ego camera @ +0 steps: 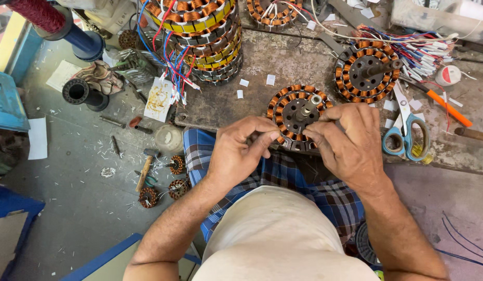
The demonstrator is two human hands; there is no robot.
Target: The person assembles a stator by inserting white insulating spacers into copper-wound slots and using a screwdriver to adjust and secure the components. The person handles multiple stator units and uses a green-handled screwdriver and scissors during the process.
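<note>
A round motor stator (292, 106) wound with copper coils lies at the near edge of the stone workbench (298, 62), its steel shaft pointing up. My left hand (240, 151) pinches at the stator's near rim, fingertips together on something thin that I cannot make out. My right hand (348, 140) rests on the stator's right side, fingers curled over the coils. Both hands touch the stator above my checked blue cloth.
A second wound stator (365, 70) with coloured wire leads lies to the right, beside blue-handled scissors (405, 130) and an orange-handled tool (449, 109). A tall stack of stators (207, 36) stands at the back left. Small stators, a hammer (144, 171) and scraps litter the floor.
</note>
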